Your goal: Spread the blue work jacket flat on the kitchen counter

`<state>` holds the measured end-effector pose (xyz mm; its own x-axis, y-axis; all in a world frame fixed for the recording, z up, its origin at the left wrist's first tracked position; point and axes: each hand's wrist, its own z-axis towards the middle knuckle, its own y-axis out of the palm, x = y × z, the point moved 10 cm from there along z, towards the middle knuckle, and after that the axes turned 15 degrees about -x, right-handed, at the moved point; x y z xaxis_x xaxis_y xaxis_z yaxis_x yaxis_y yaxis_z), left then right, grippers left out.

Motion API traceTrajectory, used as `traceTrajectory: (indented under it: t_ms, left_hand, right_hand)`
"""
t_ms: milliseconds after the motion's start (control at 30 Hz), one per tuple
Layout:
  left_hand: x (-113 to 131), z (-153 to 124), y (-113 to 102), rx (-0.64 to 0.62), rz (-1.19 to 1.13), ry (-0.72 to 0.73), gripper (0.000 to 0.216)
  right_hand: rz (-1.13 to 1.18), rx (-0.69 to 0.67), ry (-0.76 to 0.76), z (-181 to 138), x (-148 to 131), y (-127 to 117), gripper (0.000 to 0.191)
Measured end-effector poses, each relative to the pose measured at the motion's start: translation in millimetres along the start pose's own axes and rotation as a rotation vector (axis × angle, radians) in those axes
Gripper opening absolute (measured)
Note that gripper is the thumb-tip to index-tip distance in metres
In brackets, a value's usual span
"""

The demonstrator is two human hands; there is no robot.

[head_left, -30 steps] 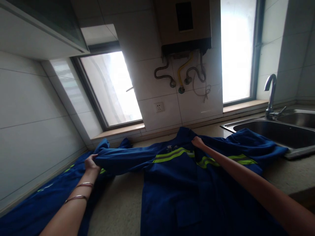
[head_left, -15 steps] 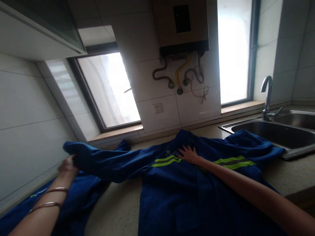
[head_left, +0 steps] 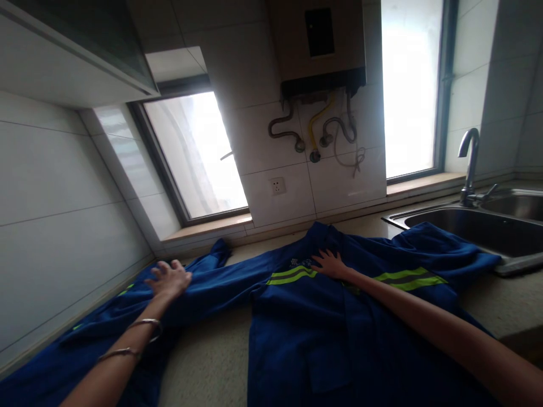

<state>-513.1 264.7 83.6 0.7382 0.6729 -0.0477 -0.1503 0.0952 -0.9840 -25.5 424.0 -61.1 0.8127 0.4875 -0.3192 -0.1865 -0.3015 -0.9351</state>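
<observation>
Blue jacket (head_left: 314, 333), frame centre: soft, light, limp. Left hand (head_left: 169, 278) and right hand (head_left: 330, 264) lie spread flat on it. Grip seams or collar.

Two windows (head_left: 199, 158) — one jacket (head_left: 322, 328) (blue)

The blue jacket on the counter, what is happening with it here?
A person has a blue work jacket spread on the kitchen counter. The right hand lies flat, fingers spread, on the chest near the collar. The left hand, open too, rests on the sleeve that stretches out to the left. The other sleeve reaches the edge of the sink.
</observation>
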Motion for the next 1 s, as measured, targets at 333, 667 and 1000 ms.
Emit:
traceTrajectory:
  t_ms: [333,667,1000]
  left_hand:
    - [289,-174,75,-0.367,0.081,0.968,0.068]
    - [316,-167,97,-0.61,0.009,0.947,0.075]
    - [333,-156,70,-0.39,0.127,0.848,0.065]
  right_hand:
    - [-0.076,0.168,0.171,-69,53,-49,0.064]
    - [-0.032,-0.113,0.209,-34,86,-6,0.087]
    - [-0.055,-0.128,0.153,12,96,-22,0.083]
